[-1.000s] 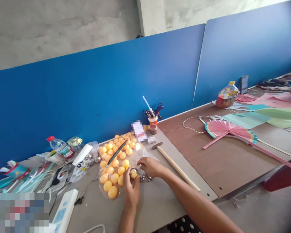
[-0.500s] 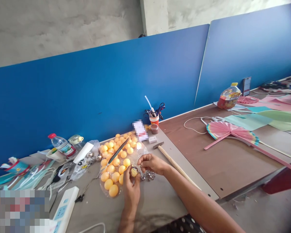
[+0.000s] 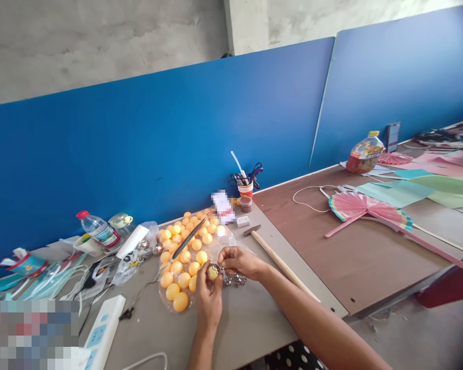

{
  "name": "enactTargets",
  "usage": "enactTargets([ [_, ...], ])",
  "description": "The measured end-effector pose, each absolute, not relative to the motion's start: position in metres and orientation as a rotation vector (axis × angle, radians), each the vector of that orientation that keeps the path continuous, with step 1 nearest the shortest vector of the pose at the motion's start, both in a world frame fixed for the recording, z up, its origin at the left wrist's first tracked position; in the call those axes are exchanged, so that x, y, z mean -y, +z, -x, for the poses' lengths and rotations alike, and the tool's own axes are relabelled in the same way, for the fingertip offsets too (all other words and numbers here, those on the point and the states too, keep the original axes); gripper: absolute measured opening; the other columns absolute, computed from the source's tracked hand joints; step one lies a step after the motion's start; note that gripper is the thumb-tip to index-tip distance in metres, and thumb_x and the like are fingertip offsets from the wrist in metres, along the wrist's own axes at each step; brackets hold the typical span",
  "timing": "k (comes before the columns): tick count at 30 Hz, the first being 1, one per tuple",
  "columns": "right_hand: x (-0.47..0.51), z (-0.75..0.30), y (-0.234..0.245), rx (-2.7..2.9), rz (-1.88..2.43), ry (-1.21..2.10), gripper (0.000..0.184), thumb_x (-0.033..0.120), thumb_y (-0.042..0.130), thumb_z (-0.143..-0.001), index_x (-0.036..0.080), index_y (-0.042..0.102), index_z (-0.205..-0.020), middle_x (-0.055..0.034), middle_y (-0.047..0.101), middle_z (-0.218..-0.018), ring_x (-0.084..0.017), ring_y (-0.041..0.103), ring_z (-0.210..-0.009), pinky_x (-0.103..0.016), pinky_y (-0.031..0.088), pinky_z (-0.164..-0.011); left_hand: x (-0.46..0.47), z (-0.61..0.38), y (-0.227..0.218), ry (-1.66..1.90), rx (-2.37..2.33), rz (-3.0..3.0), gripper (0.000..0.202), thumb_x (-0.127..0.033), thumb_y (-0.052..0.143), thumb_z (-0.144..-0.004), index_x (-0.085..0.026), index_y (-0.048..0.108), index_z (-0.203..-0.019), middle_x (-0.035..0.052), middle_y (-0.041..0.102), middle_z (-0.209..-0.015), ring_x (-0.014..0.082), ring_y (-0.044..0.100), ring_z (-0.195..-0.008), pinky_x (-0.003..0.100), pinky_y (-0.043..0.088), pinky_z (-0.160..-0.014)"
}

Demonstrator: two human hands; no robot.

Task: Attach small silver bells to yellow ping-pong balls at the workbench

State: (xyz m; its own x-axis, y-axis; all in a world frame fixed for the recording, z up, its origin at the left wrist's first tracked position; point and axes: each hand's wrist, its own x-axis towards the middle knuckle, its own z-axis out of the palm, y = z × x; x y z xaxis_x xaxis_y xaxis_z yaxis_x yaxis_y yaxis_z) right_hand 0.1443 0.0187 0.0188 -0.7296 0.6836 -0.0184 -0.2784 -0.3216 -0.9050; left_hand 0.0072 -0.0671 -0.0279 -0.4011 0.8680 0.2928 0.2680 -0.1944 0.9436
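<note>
My left hand (image 3: 209, 298) is closed around an orange ball (image 3: 213, 272) with shiny bits stuck on it, held just above the grey table (image 3: 239, 329). My right hand (image 3: 237, 261) pinches something small at the ball's right side; I cannot make out what. Several small silver beads (image 3: 237, 279) lie on the table under my right hand. Left of the held ball, several orange balls (image 3: 183, 245) sit in a clear plastic bag, with a long dark tool (image 3: 189, 239) lying across them.
A hammer (image 3: 278, 259) lies right of my hands. A paper cup of tools (image 3: 246, 189), a water bottle (image 3: 98, 230), a white power strip (image 3: 100, 331) and cables surround the spot. A pink paper fan (image 3: 364, 208), coloured sheets and a plastic jug (image 3: 364, 152) lie on the brown table.
My right hand lifted off the silver beads and came up to the ball held in my left hand. The view shifted slightly.
</note>
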Motion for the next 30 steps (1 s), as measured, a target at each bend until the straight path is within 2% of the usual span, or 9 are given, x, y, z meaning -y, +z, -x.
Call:
enactTargets([
  [3, -0.017, -0.138, 0.014, 1.522, 0.748, 1.900, 0.008, 0.014, 0.063, -0.066, 0.016, 0.060, -0.073, 0.0068, 0.055, -0.050, -0.006, 0.046, -0.043, -0.017, 0.032, -0.043, 0.068, -0.007, -0.026, 1.629, -1.600, -1.317, 0.050, -0.044, 0.064, -0.081, -0.018, 0.057, -0.123, 0.0147, 0.064, -0.123, 0.0275, 0.062, -0.113, 0.041, 0.052, -0.095],
  [6, -0.016, -0.133, 0.010, 1.619, 0.859, 1.807, 0.010, 0.009, 0.056, -0.069, 0.017, 0.058, -0.073, 0.0066, 0.056, -0.050, -0.007, 0.047, -0.044, -0.017, 0.034, -0.044, 0.068, -0.007, -0.023, 1.627, -1.625, -1.308, 0.050, -0.044, 0.064, -0.081, -0.018, 0.057, -0.123, 0.0144, 0.067, -0.116, 0.0269, 0.065, -0.107, 0.040, 0.055, -0.090],
  [11, -0.017, -0.135, 0.013, 1.665, 0.900, 1.723, 0.011, 0.009, 0.053, -0.073, 0.017, 0.059, -0.076, 0.0053, 0.057, -0.055, -0.009, 0.051, -0.050, -0.019, 0.038, -0.049, 0.068, -0.008, -0.022, 1.696, -1.627, -1.337, 0.048, -0.044, 0.066, -0.079, -0.017, 0.061, -0.119, 0.0135, 0.070, -0.107, 0.0264, 0.068, -0.100, 0.037, 0.058, -0.082],
  [17, -0.014, -0.144, 0.022, 2.377, 0.962, 1.131, 0.017, 0.013, 0.060, -0.070, 0.020, 0.069, -0.083, -0.0013, 0.071, -0.085, -0.016, 0.061, -0.076, -0.022, 0.042, -0.064, 0.068, -0.006, -0.020, 1.649, -1.732, -1.339, 0.049, -0.046, 0.063, -0.081, -0.017, 0.059, -0.120, 0.0160, 0.066, -0.115, 0.0275, 0.066, -0.103, 0.042, 0.056, -0.088],
  [20, -0.007, -0.144, 0.023, 2.701, 0.957, 0.826, 0.017, 0.018, 0.062, -0.072, 0.019, 0.071, -0.086, -0.0065, 0.072, -0.090, -0.021, 0.064, -0.078, -0.025, 0.042, -0.062, 0.068, -0.005, -0.021, 1.638, -1.727, -1.334, 0.050, -0.046, 0.062, -0.082, -0.017, 0.057, -0.122, 0.0169, 0.064, -0.120, 0.0283, 0.065, -0.106, 0.042, 0.056, -0.088],
  [23, -0.002, -0.142, 0.023, 2.819, 0.977, 0.624, 0.019, 0.017, 0.059, -0.073, 0.017, 0.071, -0.088, -0.0099, 0.072, -0.092, -0.023, 0.064, -0.075, -0.026, 0.041, -0.058, 0.068, -0.007, -0.022, 1.640, -1.719, -1.351, 0.049, -0.046, 0.062, -0.082, -0.017, 0.057, -0.121, 0.0164, 0.065, -0.118, 0.0286, 0.065, -0.106, 0.042, 0.057, -0.087],
  [30, -0.002, -0.143, 0.025, 2.847, 1.005, 0.578, 0.021, 0.011, 0.055, -0.074, 0.017, 0.071, -0.085, -0.0095, 0.073, -0.087, -0.022, 0.065, -0.074, -0.026, 0.042, -0.060, 0.067, -0.007, -0.022, 1.642, -1.745, -1.365, 0.050, -0.048, 0.062, -0.081, -0.017, 0.058, -0.120, 0.0150, 0.066, -0.112, 0.0273, 0.067, -0.102, 0.039, 0.058, -0.084],
])
